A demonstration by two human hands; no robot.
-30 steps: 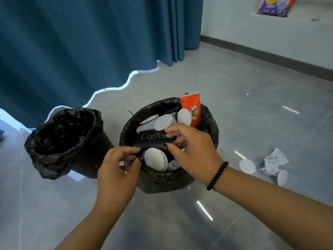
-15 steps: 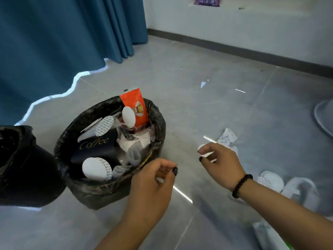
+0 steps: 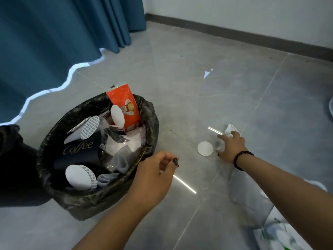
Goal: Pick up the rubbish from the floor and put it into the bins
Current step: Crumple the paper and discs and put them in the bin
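Bin, lined, full, just behind the loosely curled, empty left hand; crumpled paper on the floor under the right hand, fingers closing over it; white disc just left of them.

On the glossy grey tiled floor, the right hand reaches down onto crumpled white paper beside a white round disc, while the loosely curled left hand hovers by the full, black-bag-lined bin.
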